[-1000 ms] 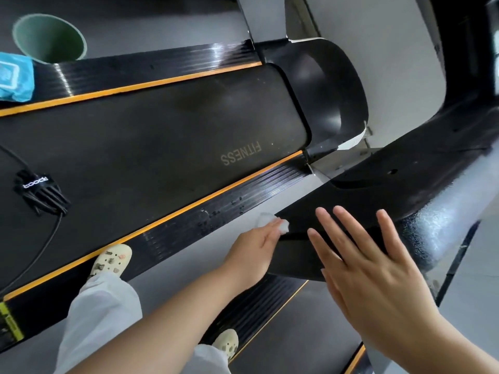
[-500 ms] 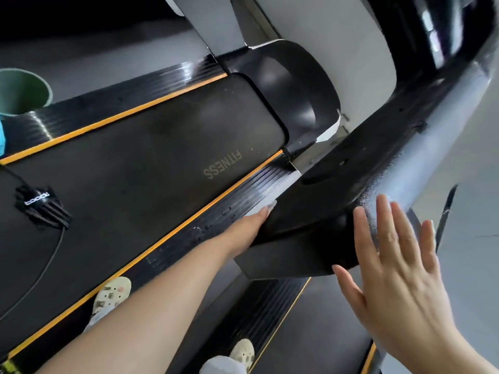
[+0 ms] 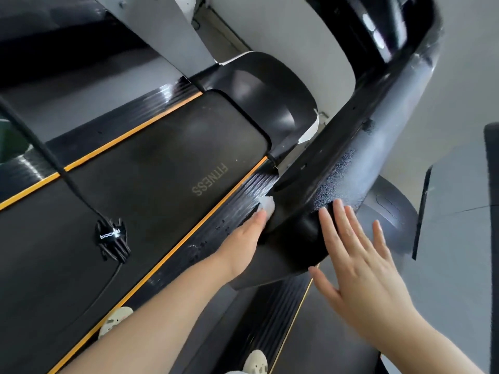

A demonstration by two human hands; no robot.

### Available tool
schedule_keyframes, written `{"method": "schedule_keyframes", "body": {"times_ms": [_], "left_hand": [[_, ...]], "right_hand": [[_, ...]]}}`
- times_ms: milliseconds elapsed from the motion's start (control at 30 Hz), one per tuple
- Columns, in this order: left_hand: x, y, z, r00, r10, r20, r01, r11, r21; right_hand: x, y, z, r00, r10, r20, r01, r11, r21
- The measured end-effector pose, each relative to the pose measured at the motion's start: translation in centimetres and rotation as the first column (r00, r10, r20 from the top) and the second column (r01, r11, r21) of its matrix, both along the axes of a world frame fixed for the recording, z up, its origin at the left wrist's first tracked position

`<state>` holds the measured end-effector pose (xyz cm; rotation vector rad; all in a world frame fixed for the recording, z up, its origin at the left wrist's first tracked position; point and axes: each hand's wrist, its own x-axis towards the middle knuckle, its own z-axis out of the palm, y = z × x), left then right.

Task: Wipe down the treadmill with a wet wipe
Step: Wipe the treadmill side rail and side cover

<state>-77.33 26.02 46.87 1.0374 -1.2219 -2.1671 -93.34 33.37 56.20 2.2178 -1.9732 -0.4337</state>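
A black treadmill handrail runs from the lower middle up to the right, above the treadmill belt printed FITNESS. My left hand reaches under the rail's inner side and presses a small white wet wipe against it; only a corner of the wipe shows past my fingertips, and most of my fingers are hidden behind the rail. My right hand is spread flat with straight fingers, its fingertips touching the rail's rounded end, holding nothing.
A black safety clip on a cord lies on the belt at left. An orange-edged ribbed side rail runs beside the belt. My two light shoes stand below. A second treadmill deck lies at lower right.
The view swung up and left along the handrail. My left hand slid forward along the rail's underside with the wipe, which shows again at my fingertips. My right hand stays spread at the rail's end.
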Motion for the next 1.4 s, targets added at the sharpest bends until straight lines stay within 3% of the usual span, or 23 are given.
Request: {"method": "schedule_keyframes", "body": {"times_ms": [200, 300, 367, 433, 467, 533, 733, 833, 900, 1000, 1100, 1200, 1300, 1400], "left_hand": [[-3.4, -1.7, 4.6, 0.997, -0.016, 0.07, 0.039, 0.94, -0.34], [-4.5, -2.7, 6.2, 0.983, -0.025, 0.182, 0.114, 0.859, -0.499], [-5.5, -3.1, 6.8, 0.931, -0.042, 0.363, 0.274, 0.738, -0.617], [-6.6, -3.4, 6.9, 0.824, 0.04, 0.566, 0.435, 0.595, -0.676], [-7.0, -3.4, 7.2, 0.764, 0.087, 0.64, 0.504, 0.538, -0.675], [-7.9, -3.2, 8.1, 0.676, 0.13, 0.726, 0.582, 0.511, -0.633], [-10.2, -3.9, 9.8, 0.547, 0.108, 0.83, 0.703, 0.478, -0.526], [-10.3, -4.3, 11.7, 0.558, 0.081, 0.826, 0.712, 0.465, -0.526], [-10.2, -4.1, 13.1, 0.597, 0.048, 0.801, 0.673, 0.513, -0.533], [-10.2, -3.7, 14.7, 0.588, 0.053, 0.807, 0.668, 0.53, -0.522], [-10.6, -3.3, 15.7, 0.623, 0.002, 0.782, 0.674, 0.505, -0.539], [-11.1, -3.6, 15.5, 0.658, -0.007, 0.753, 0.651, 0.507, -0.565], [-11.3, -4.6, 15.4, 0.642, 0.033, 0.766, 0.668, 0.467, -0.58], [-11.1, -5.6, 15.2, 0.608, 0.047, 0.792, 0.716, 0.398, -0.573]], "right_hand": [[-1.5, -0.8, 1.5, 0.963, -0.055, 0.262, 0.037, 0.996, 0.076], [-2.2, -1.3, 2.5, 0.96, -0.073, 0.27, 0.047, 0.993, 0.104], [-2.8, -1.9, 3.4, 0.96, -0.11, 0.257, 0.078, 0.988, 0.134], [-3.7, -2.4, 4.0, 0.95, -0.179, 0.255, 0.142, 0.977, 0.156], [-4.2, -2.6, 4.3, 0.94, -0.219, 0.261, 0.183, 0.971, 0.156], [-4.8, -2.9, 4.7, 0.913, -0.28, 0.296, 0.247, 0.958, 0.143], [-6.1, -2.3, 6.2, 0.863, -0.311, 0.399, 0.281, 0.95, 0.132], [-6.7, -1.6, 6.9, 0.857, -0.273, 0.437, 0.242, 0.962, 0.126], [-6.6, -1.0, 7.0, 0.862, -0.219, 0.457, 0.204, 0.975, 0.082], [-6.2, -0.5, 6.9, 0.846, -0.146, 0.514, 0.166, 0.986, 0.007], [-5.8, -0.1, 6.7, 0.77, -0.123, 0.626, 0.21, 0.976, -0.066], [-5.5, -0.6, 4.8, 0.757, -0.019, 0.653, 0.257, 0.928, -0.27], [-4.4, -1.5, 3.0, 0.706, -0.014, 0.708, 0.243, 0.944, -0.223], [-3.0, -2.8, 1.6, 0.778, -0.059, 0.626, 0.23, 0.953, -0.196]]}}
